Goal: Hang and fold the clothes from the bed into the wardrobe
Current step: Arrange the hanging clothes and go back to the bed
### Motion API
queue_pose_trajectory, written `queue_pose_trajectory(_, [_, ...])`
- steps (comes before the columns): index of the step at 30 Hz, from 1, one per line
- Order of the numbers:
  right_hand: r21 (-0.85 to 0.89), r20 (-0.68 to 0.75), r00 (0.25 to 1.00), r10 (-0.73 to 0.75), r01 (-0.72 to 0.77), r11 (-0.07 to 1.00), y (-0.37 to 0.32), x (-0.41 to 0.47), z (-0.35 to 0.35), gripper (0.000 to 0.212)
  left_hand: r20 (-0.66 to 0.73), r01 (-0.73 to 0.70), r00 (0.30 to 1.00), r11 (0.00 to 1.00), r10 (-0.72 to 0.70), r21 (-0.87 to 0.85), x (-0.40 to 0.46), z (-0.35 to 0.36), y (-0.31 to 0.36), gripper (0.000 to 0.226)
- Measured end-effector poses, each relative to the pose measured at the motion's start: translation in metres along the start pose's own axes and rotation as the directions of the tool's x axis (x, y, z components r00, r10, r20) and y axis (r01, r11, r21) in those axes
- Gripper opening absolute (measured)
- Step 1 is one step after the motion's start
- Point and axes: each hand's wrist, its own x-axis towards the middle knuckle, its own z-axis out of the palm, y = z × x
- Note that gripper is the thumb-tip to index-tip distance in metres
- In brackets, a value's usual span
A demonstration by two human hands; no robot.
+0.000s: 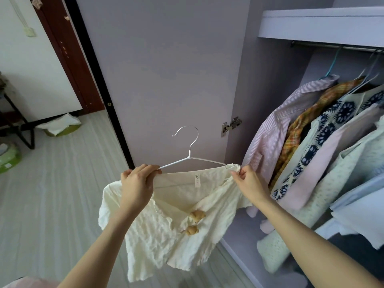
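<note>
A cream textured top (149, 231) with two tan knot buttons hangs in front of me on a white wire hanger (192, 156), hook upward. My left hand (138, 183) grips the hanger's left end together with the top's shoulder. My right hand (248, 182) pinches the top's other shoulder at the hanger's right end. To the right the wardrobe (311, 26) stands open, with a metal rail (324, 46) under its upper shelf.
Several garments hang on the rail: a pink striped shirt (276, 129), an orange plaid one (305, 119), a navy-patterned top (324, 134). The open wardrobe door (170, 75) stands straight ahead. A green bin (62, 126) and a black stand (18, 123) sit on the floor at left.
</note>
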Motion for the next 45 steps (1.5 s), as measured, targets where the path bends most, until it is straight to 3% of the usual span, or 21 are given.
queue_pose_trajectory(5, [0.09, -0.155, 0.987, -0.038, 0.053, 0.995, -0.012, 0.008, -0.011, 0.019, -0.011, 0.005, 1.0, 1.0, -0.005, 0.012, -0.004, 0.005, -0.002, 0.026])
queue_pose_trajectory(8, [0.146, -0.123, 0.991, -0.057, 0.075, 0.986, -0.012, 0.011, -0.019, 0.018, -0.008, 0.031, 0.999, 0.999, -0.031, -0.012, -0.004, 0.011, -0.004, 0.023])
queue_pose_trajectory(11, [0.035, -0.109, 0.985, -0.132, 0.136, 0.99, 0.001, 0.01, -0.02, 0.01, 0.029, 0.044, 0.999, 0.996, -0.042, -0.081, -0.003, 0.014, -0.006, 0.022])
queue_pose_trajectory(12, [-0.055, -0.1, 0.976, -0.191, 0.186, 0.981, 0.008, 0.01, -0.02, 0.022, 0.046, 0.028, 0.999, 0.996, -0.024, -0.086, -0.004, 0.016, -0.006, 0.022])
queue_pose_trajectory(14, [-0.167, 0.016, 0.949, -0.314, 0.313, 0.935, 0.022, 0.009, -0.02, 0.044, 0.069, -0.011, 0.997, 0.995, 0.019, -0.101, -0.006, 0.019, -0.007, 0.022])
queue_pose_trajectory(16, [-0.162, 0.212, 0.918, -0.335, 0.371, 0.915, 0.032, 0.007, -0.025, 0.037, 0.084, -0.016, 0.996, 0.992, 0.027, -0.122, -0.006, 0.022, -0.005, 0.022])
queue_pose_trajectory(19, [-0.204, 0.452, 0.867, -0.208, 0.328, 0.922, 0.048, 0.002, -0.037, 0.015, 0.114, -0.005, 0.993, 0.993, 0.018, -0.115, -0.002, 0.034, 0.002, 0.023])
queue_pose_trajectory(24, [-0.01, 0.579, 0.804, -0.135, 0.173, 0.985, 0.065, -0.003, -0.079, 0.034, 0.287, 0.126, 0.951, 0.992, -0.112, -0.031, 0.01, 0.076, 0.027, 0.021])
queue_pose_trajectory(27, [0.038, 0.632, 0.774, -0.045, 0.027, 0.999, 0.062, -0.006, -0.111, 0.037, 0.367, 0.106, 0.924, 0.994, -0.11, 0.03, 0.023, 0.1, 0.053, 0.032])
queue_pose_trajectory(32, [0.134, 0.504, 0.862, 0.056, -0.142, 0.981, 0.045, -0.007, -0.144, 0.036, 0.33, -0.133, 0.938, 0.99, 0.108, 0.054, 0.061, 0.124, 0.124, 0.043])
queue_pose_trajectory(37, [0.268, 0.311, 0.945, 0.099, -0.187, 0.945, -0.001, -0.005, -0.15, 0.027, 0.118, -0.314, 0.945, 0.947, 0.304, 0.068, 0.097, 0.108, 0.169, 0.038])
queue_pose_trajectory(39, [0.314, 0.202, 0.969, 0.143, -0.202, 0.928, -0.019, -0.001, -0.149, 0.03, 0.045, -0.408, 0.913, 0.908, 0.406, 0.097, 0.114, 0.095, 0.174, 0.034])
queue_pose_trajectory(45, [0.463, 0.022, 0.971, 0.24, -0.222, 0.858, -0.068, 0.018, -0.139, 0.024, 0.018, -0.576, 0.808, 0.782, 0.589, 0.238, 0.166, 0.059, 0.172, 0.043])
